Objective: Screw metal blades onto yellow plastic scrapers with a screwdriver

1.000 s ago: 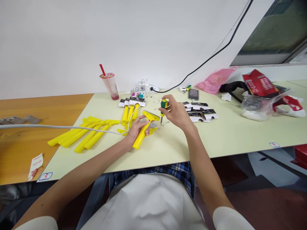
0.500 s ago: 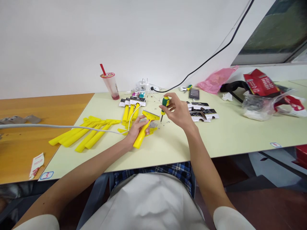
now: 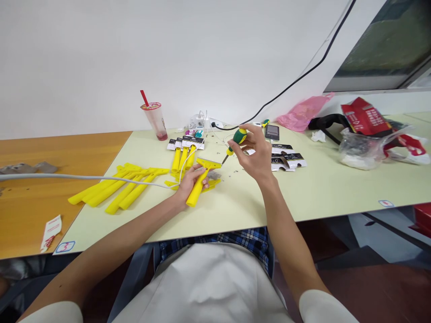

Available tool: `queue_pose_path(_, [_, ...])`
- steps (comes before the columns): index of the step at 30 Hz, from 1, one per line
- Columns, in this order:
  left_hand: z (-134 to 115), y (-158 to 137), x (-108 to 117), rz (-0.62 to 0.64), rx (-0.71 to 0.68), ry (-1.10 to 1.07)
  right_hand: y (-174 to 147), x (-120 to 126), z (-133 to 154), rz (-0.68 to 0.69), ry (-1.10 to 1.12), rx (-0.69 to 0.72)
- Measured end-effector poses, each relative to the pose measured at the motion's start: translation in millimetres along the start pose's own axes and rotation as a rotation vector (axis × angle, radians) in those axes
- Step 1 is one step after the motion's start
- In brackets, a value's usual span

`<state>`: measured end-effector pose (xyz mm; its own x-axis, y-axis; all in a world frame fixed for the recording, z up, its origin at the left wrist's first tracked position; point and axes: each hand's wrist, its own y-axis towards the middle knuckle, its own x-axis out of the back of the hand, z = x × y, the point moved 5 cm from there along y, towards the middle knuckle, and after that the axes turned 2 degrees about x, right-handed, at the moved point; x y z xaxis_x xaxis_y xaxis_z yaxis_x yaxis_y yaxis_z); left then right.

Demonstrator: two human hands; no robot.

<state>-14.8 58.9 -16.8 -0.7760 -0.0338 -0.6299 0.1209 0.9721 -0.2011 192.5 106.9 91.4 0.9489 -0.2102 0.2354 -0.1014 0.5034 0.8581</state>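
Note:
My left hand (image 3: 189, 183) is closed round a yellow scraper (image 3: 198, 187), whose wide head points away from me. Between the thumb and fingers of my right hand (image 3: 255, 152) is a green and yellow screwdriver (image 3: 238, 137). It is tilted, with its dark shaft down to the left and the tip close to the right end of the scraper head; whether they touch I cannot tell. Below and behind my left hand lie more yellow pieces (image 3: 213, 184), partly hidden. Tiny metal bits (image 3: 235, 171) are scattered on the table to the right of the scraper.
Several yellow scrapers (image 3: 126, 190) lie at left under a grey cable (image 3: 84, 177). Carded scrapers (image 3: 183, 154) lie behind my left hand, black-and-white cards (image 3: 288, 160) at right. A drink cup (image 3: 155, 121), a phone (image 3: 272, 132) and a pink bag (image 3: 303, 113) stand or lie farther back.
My right hand has turned the screwdriver from nearly upright to a slant and brought its tip to the scraper head's right end. The scraper has shifted slightly left.

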Motion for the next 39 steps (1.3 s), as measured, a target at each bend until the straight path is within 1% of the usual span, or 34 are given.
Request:
queue_pose_path(7, [1.4, 0.3, -0.2, 0.022, 0.022, -0.002, -0.5, -2.4, -0.5, 0.021, 0.071, -0.065])
queue_pose_path(14, [0.1, -1.7, -4.4, 0.047, 0.016, 0.015, -0.5, -4.5, 1.0, 0.049, 0.119, -0.082])
queue_pose_path(24, [-0.5, -2.5, -6.0, 0.052, 0.019, 0.031, -0.2, -5.1, 4.0, 0.081, 0.134, -0.075])
queue_pose_path(39, [0.1, -2.8, -5.8, 0.066, 0.024, 0.035, -0.1, -5.6, 2.5, 0.097, 0.075, -0.087])
